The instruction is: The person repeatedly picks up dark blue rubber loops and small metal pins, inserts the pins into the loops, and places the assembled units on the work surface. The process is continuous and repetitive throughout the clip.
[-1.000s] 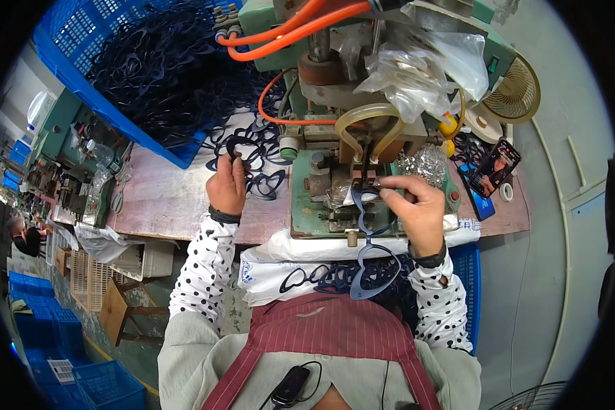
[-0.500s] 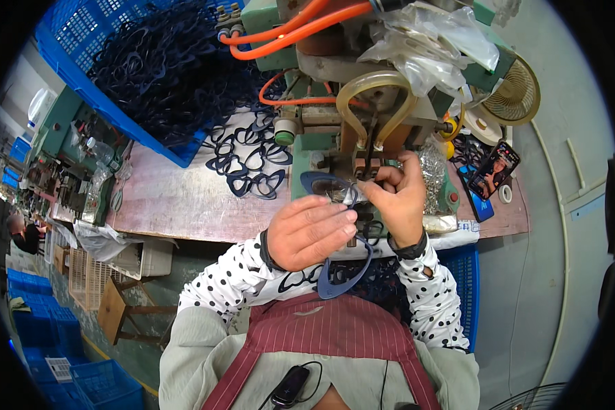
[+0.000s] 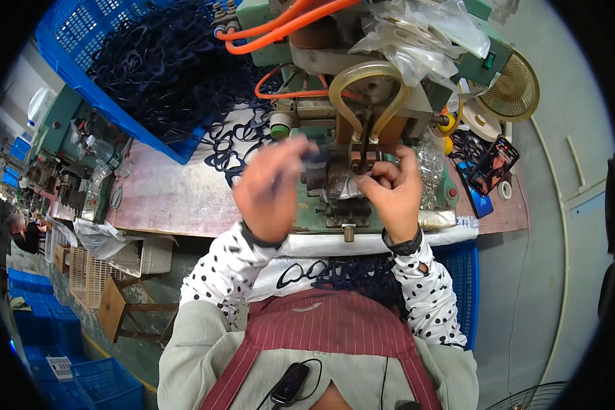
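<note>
My left hand (image 3: 270, 195) is raised at the left of a green press machine (image 3: 301, 219), over the table. Motion smears its fingers; a dark blue streak shows by them, and I cannot tell whether it holds anything. My right hand (image 3: 398, 198) is at the press, just below its metal head (image 3: 364, 158), thumb and forefinger pinched together. Whatever is between those fingertips is too small to make out. Several dark blue eyeglass frames (image 3: 229, 154) lie on the table behind my left hand. More frames (image 3: 359, 277) lie just in front of my apron.
A blue basket (image 3: 109, 113) heaped with dark frames stands at the back left. Orange hoses (image 3: 287, 31) and a plastic bag (image 3: 424, 41) hang about the machine. A phone (image 3: 494, 166), a tape roll (image 3: 504, 190) and a fan (image 3: 516, 85) are at the right.
My left hand has swung up and left from in front of the press. The blue frames that hung by my hands are gone from there. My right hand stays at the press head.
</note>
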`<state>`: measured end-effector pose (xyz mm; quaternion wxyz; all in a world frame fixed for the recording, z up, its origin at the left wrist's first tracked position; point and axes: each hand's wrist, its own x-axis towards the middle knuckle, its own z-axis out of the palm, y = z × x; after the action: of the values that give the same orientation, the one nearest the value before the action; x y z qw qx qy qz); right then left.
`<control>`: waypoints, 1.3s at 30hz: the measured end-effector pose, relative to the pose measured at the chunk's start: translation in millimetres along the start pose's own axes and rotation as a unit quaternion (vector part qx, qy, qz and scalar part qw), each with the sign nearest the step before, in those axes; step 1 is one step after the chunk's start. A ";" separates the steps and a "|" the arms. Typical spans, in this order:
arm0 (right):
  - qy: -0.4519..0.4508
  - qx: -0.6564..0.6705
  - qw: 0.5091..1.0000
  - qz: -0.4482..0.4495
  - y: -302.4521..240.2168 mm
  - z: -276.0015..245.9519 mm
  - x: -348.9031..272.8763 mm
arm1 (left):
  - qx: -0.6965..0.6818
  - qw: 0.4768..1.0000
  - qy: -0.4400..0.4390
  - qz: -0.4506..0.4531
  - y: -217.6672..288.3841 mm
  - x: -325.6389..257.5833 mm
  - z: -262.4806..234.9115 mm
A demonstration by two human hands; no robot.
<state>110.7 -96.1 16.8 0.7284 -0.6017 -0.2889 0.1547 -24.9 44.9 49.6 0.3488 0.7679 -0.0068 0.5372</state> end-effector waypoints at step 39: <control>0.135 -0.409 0.899 -0.078 96.4 -147.6 13.4 | 0.078 0.948 -0.200 0.235 -30.2 -77.8 1.5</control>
<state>222.6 -182.6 -89.2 0.4597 -0.8374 -0.2715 -0.1170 -44.9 38.6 -31.2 0.1430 0.8611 -0.2151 0.4379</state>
